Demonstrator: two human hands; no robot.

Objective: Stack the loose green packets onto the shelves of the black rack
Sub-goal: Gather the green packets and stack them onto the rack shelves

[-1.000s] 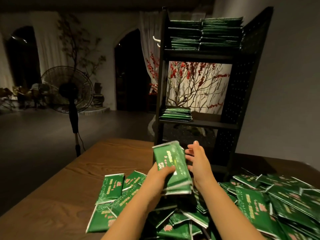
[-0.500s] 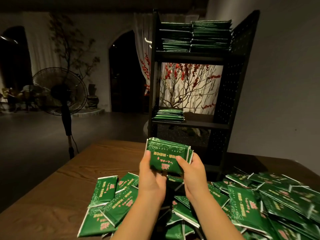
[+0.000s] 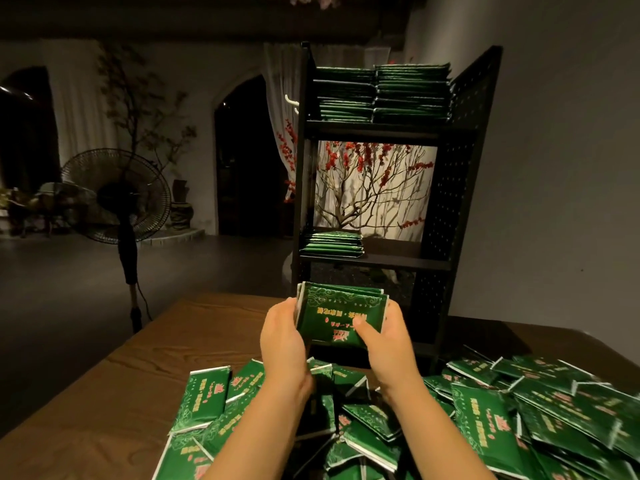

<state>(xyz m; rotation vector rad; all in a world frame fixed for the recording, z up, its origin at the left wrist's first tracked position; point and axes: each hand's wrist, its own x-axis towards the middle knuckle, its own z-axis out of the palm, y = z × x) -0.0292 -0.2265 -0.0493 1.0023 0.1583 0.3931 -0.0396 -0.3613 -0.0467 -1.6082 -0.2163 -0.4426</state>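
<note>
I hold a small bundle of green packets (image 3: 341, 311) upright in front of the black rack (image 3: 450, 188), level with its lowest opening. My left hand (image 3: 282, 336) grips the bundle's left edge and my right hand (image 3: 388, 336) its right edge, thumb on the printed face. The rack's top shelf carries two tall piles of green packets (image 3: 381, 93). Its middle shelf has one low pile (image 3: 332, 243) at the left, with bare shelf to the right. Many loose green packets (image 3: 519, 410) lie heaped on the wooden table (image 3: 138, 375) under and around my forearms.
The rack stands on the table's far edge against a grey wall (image 3: 561, 168). A standing fan (image 3: 117, 199) is on the floor to the left beyond the table. A branch with red blossoms (image 3: 367, 181) shows through the rack.
The bundle has turned from tilted in my left hand to upright and squared between both hands, and has moved forward toward the rack. The view has shifted slightly.
</note>
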